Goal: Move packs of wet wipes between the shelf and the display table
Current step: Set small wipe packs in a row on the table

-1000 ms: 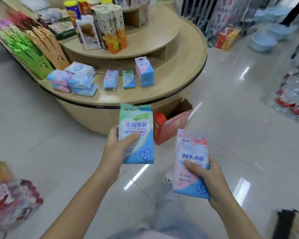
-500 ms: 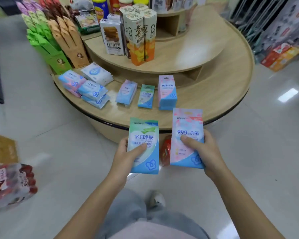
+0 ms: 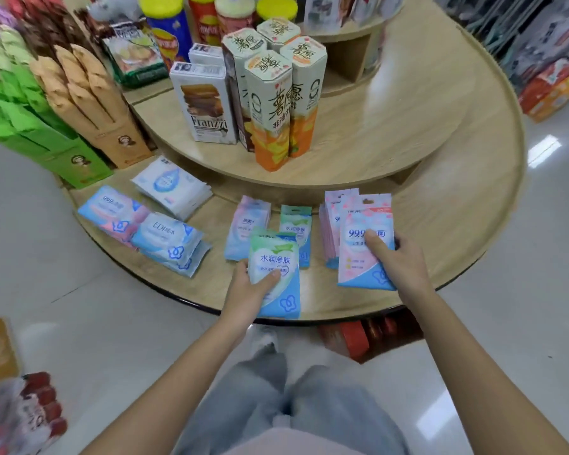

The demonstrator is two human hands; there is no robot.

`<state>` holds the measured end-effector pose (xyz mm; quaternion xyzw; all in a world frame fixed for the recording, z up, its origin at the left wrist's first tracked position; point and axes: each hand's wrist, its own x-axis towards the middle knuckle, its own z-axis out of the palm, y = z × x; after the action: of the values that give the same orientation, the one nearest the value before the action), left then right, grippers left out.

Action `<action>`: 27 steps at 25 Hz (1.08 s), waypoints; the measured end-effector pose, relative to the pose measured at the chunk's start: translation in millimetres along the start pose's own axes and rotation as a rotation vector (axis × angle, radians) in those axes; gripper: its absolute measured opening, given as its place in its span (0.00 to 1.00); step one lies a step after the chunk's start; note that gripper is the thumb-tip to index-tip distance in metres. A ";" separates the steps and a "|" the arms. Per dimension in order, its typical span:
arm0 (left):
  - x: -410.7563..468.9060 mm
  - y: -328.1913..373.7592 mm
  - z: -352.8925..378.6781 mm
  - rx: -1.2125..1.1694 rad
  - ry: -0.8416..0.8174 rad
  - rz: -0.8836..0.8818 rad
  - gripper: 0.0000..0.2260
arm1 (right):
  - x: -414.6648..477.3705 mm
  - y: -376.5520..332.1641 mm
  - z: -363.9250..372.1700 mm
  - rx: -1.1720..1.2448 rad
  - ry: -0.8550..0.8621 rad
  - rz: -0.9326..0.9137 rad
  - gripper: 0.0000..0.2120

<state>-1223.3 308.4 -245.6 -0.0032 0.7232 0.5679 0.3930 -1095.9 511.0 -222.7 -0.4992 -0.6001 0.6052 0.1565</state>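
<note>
head view: left hand (image 3: 245, 292) gripping green wipes pack (image 3: 273, 254), thumb on front, low over tabletop (image 3: 440, 231) near front rim, overlapping lying green pack (image 3: 294, 221). right hand (image 3: 399, 262) holding pink pack (image 3: 355, 264) just in front of pink stack (image 3: 330, 221). risks: nudging stack over; glossy film slipping from thumb, dropping past rim. flat, soft, pliable pouches.

This is a shop: a round, tiered wooden display table (image 3: 440, 205) carries rows of boxed snacks (image 3: 270, 106), crisp tubes (image 3: 168, 24) and packs of wet wipes (image 3: 165, 238), while more packaged goods (image 3: 552, 90) stand on the glossy tiled floor (image 3: 112, 323).
</note>
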 end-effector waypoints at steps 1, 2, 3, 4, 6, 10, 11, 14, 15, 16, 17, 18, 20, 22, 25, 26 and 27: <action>18.0 4.8 4.2 0.026 -0.015 0.000 0.15 | 14.0 -2.0 3.8 -0.021 0.011 0.005 0.11; 37.0 8.4 9.6 0.047 -0.029 -0.008 0.14 | 28.6 -2.8 7.2 -0.033 0.021 0.016 0.09; 55.6 10.4 16.4 0.058 -0.037 -0.021 0.14 | 41.6 -3.3 10.1 -0.043 0.025 0.024 0.08; 76.1 9.2 24.5 0.072 -0.044 -0.037 0.15 | 55.3 -1.7 13.1 -0.061 0.027 0.027 0.06; 109.1 4.4 38.9 0.104 -0.046 -0.043 0.16 | 76.7 3.3 20.1 -0.118 0.011 0.015 0.05; 154.0 -7.2 57.7 0.162 -0.016 -0.026 0.14 | 102.5 19.6 28.1 -0.180 -0.008 -0.029 0.14; 162.2 -10.2 60.6 0.179 -0.011 -0.023 0.13 | 105.7 23.9 27.7 -0.201 0.007 -0.042 0.16; 179.6 -22.5 69.5 0.251 -0.003 -0.037 0.17 | 112.1 32.3 26.4 -0.300 0.034 -0.061 0.17; 180.7 -24.8 71.8 0.327 0.010 -0.037 0.19 | 113.3 33.6 26.9 -0.330 0.045 -0.063 0.16; 181.2 -26.8 74.0 0.407 0.036 -0.033 0.19 | 113.4 33.5 27.7 -0.349 0.058 -0.076 0.14; 182.6 -28.9 75.4 0.471 0.069 -0.013 0.18 | 114.0 33.9 29.0 -0.362 0.074 -0.085 0.14; 183.8 -30.0 75.8 0.529 0.099 0.016 0.17 | 113.9 33.8 30.4 -0.380 0.086 -0.091 0.16; 186.3 -31.5 77.1 0.646 0.150 0.045 0.18 | 115.4 35.6 30.7 -0.417 0.091 -0.083 0.22; 188.0 -35.0 78.6 0.709 0.177 0.040 0.21 | 114.8 34.9 32.2 -0.413 0.069 -0.090 0.17; 189.9 -39.8 80.4 0.641 0.153 0.027 0.21 | 113.8 35.2 32.9 -0.366 0.046 -0.084 0.15; 190.3 -41.3 80.3 0.606 0.140 0.024 0.21 | 113.7 33.3 32.7 -0.353 0.037 -0.077 0.16; 190.5 -42.2 80.0 0.586 0.133 0.008 0.21 | 114.7 33.4 31.7 -0.336 0.026 -0.077 0.17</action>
<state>-1290.7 443.6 -392.8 0.0758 0.8806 0.3348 0.3266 -1159.2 575.7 -306.8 -0.5028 -0.7094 0.4834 0.1017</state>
